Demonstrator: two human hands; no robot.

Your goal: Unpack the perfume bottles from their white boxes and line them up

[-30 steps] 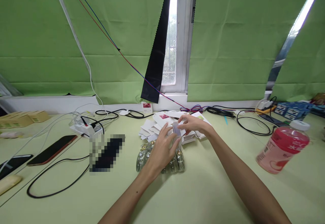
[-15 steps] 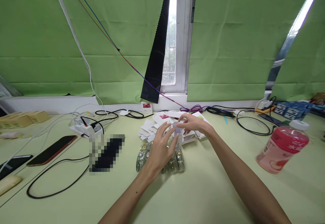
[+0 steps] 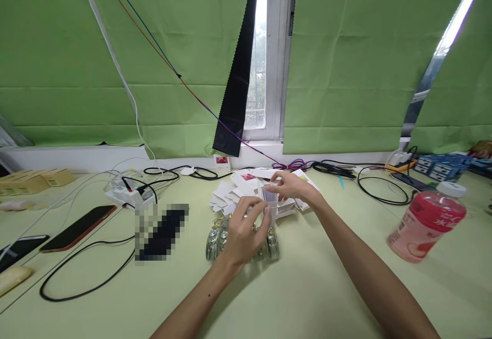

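My left hand (image 3: 246, 234) is over a row of clear, rounded pieces with gold-coloured tops (image 3: 217, 239). Its fingers are bent, with a gap between thumb and fingers; a gold ring shows through there, and I see nothing held. At a pile of small white cartons (image 3: 226, 195), my right hand (image 3: 290, 185) has its fingertips closed on the upper edge of a small upright translucent box (image 3: 270, 198). The lower part of that box stands behind the clear pieces. My right palm hides some of the pile.
A pink drink bottle (image 3: 426, 224) stands to the right. Phones (image 3: 79, 229), a black cable (image 3: 88, 241) and a power strip (image 3: 130, 195) lie left. Along the back are coiled wires (image 3: 332, 169), blue boxes (image 3: 442, 167) and yellow cartons (image 3: 36, 181) below green blinds.
My left hand has dropped slightly towards the clear pieces, its fingers bending more. My right hand stays almost where it was, at the translucent box.
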